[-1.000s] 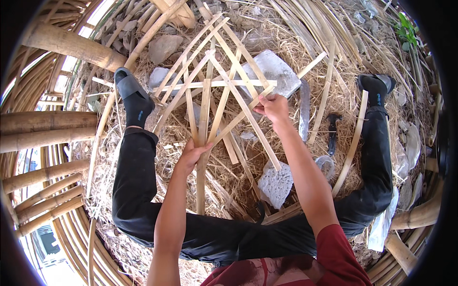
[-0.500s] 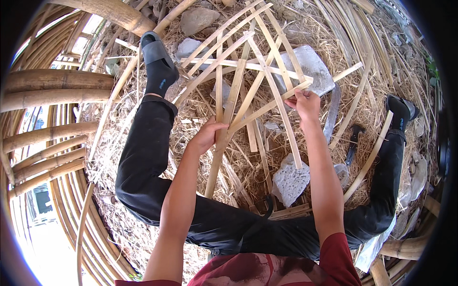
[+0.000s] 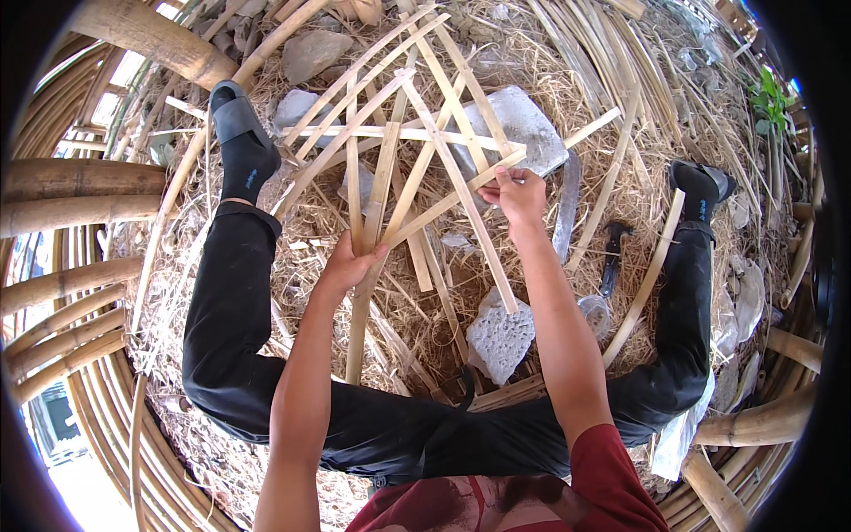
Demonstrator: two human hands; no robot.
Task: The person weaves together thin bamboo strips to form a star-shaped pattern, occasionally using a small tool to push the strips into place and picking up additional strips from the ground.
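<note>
A loose lattice of flat, pale bamboo strips (image 3: 387, 173) lies crossed between my legs. Where several strips meet at its near side, my left hand (image 3: 348, 263) is closed around them, thumb across the crossing. From there a slanting bamboo strip (image 3: 456, 197) runs up to the right. My right hand (image 3: 521, 197) pinches that strip near its far right end, thumb and fingers together. Another long strip (image 3: 461, 199) crosses it and points down toward my right forearm. The fingers of my left hand are partly hidden behind the strips.
A flat grey stone block (image 3: 523, 133) lies under the lattice's right side. A rough pitted stone (image 3: 502, 337) sits near my lap. A black-handled hammer (image 3: 612, 257) rests on the straw right of my forearm. Thick bamboo poles (image 3: 80, 182) stand at left; long strips (image 3: 612, 66) lie far right.
The whole view has shifted, so the scene sits farther left. Both hands keep their holds on the strips; their places on the lattice look nearly the same.
</note>
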